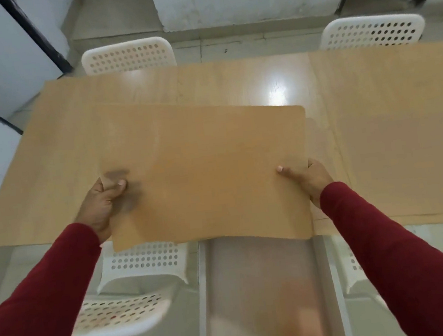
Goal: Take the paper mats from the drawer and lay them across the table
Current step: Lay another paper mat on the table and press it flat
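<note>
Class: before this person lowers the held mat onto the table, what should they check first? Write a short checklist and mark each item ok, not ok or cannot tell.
1. Left hand grips the mat at its edge: ok.
2. Right hand grips the opposite edge: ok.
3. Mat held flat, no folds: ok, though its near edge sags slightly.
4. Bare table left in the middle to take it: ok.
5. Mat squared to the table edge: not ok, it sits skewed.
6. Mat clear of the right-hand mat already laid: cannot tell.

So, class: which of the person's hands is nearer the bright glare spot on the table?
Right. The right hand sits almost directly below the glare spot; the left hand is far off to its left.
</note>
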